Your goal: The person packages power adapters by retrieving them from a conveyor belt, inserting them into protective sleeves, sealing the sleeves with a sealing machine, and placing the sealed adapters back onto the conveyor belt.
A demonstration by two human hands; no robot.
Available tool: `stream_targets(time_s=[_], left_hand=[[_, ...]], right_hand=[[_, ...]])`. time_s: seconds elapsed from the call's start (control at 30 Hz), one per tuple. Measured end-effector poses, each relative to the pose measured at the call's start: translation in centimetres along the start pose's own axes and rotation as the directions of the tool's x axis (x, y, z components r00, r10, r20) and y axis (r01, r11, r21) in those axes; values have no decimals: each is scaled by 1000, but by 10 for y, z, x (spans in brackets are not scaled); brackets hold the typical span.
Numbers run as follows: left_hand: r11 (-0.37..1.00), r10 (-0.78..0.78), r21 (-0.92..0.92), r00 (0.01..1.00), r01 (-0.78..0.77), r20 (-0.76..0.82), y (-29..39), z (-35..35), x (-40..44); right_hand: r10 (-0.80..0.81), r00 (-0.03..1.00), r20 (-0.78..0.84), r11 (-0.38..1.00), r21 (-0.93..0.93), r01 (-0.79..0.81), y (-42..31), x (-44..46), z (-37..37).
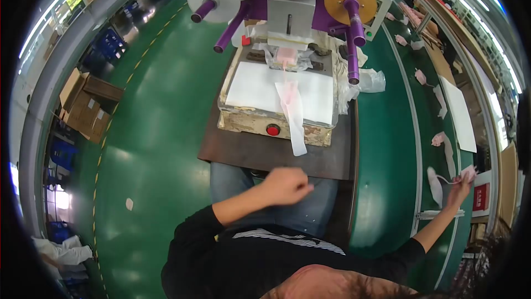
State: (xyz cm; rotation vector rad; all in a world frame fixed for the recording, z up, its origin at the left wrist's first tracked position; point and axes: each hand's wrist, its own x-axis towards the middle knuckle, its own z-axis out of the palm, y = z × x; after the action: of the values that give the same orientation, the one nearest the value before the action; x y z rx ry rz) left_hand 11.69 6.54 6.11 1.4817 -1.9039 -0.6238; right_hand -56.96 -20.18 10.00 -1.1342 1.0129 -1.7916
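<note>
Fingers of right hand clamped on pink piece at green belt; left hand fingers curled together.

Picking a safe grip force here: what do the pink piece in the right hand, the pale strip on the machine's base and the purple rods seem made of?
Pink piece in the right hand: perhaps soft, matte fabric, judging by its uneven edges.
Pale strip: thin fabric or film; it hangs limply over the base's front edge.
Purple rods: likely coated metal, smooth with glossy highlights.
</note>
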Motion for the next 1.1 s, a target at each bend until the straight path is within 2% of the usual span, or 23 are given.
stream_targets(time_s=[0.03,0.1,0.13,0.2,0.23,0.3,0.33,0.4,0.43,0.47,0.5,0.57,0.6,0.67,0.73,0.77,0.8,0.83,0.87,0.93,0.97,1.0,1.1], left_hand=[[995,-15,90,985,31,-171,-4,-25,16],[949,-32,259,873,179,-487,-34,-69,63],[933,-96,231,811,276,-577,-50,-92,90],[872,-210,231,756,432,-620,-96,-114,142],[878,-202,227,756,422,-622,-115,-106,156],[774,-306,312,758,550,-577,-142,-89,189],[786,-293,306,760,537,-580,-145,-90,195],[876,-379,51,749,480,-543,-149,-89,197],[894,-416,-84,747,441,-519,-153,-90,200],[898,-416,-103,746,428,-520,-160,-87,200],[929,-368,-176,754,326,-544,-172,-83,196],[952,-267,-288,734,102,-624,-190,-86,189],[954,-261,-287,719,89,-644,-190,-92,182],[927,-126,-325,660,-187,-741,-177,-97,150],[950,35,-181,661,-256,-750,-148,-123,100],[797,-49,-454,708,-397,-705,-131,-131,78],[699,-79,-574,752,-427,-655,-132,-133,58],[586,-108,-682,792,-438,-601,-132,-135,38],[620,-113,-686,821,-382,-559,-142,-135,15],[316,-361,-874,805,-369,-470,-133,-132,-16],[221,-391,-884,792,-413,-468,-141,-122,-31],[127,-418,-880,780,-458,-466,-151,-113,-43],[27,-472,-907,795,-420,-382,-157,-98,-82]], right_hand=[[17,999,36,1000,8,-18,-12,-7,11],[-12,990,140,987,-155,34,-43,-46,83],[-37,976,216,960,-262,95,-58,-68,124],[-75,917,391,908,-354,225,-81,-110,205],[-134,851,508,936,-217,277,-86,-126,238],[-13,814,581,981,-151,123,-87,-154,294],[133,823,552,991,-64,-117,-60,-159,306],[361,785,503,915,-30,-401,-30,-190,367],[249,652,716,965,-129,-227,8,-188,370],[334,559,759,942,-242,-233,2,-200,401],[426,452,784,904,-359,-231,-1,-216,440],[534,318,784,836,-432,-338,24,-218,485],[534,327,779,833,-421,-359,38,-219,511],[521,337,784,839,-399,-369,74,-206,558],[543,408,733,839,-493,-231,118,-187,596],[543,409,733,839,-495,-227,133,-183,612],[316,530,787,850,-483,210,147,-181,628],[58,534,844,672,-429,604,155,-181,645],[61,530,845,671,-428,605,153,-186,661],[230,542,809,477,-579,662,129,-202,694],[313,553,773,365,-635,681,127,-205,704],[315,549,774,366,-633,682,131,-202,713],[368,578,729,182,-666,724,147,-194,732]])
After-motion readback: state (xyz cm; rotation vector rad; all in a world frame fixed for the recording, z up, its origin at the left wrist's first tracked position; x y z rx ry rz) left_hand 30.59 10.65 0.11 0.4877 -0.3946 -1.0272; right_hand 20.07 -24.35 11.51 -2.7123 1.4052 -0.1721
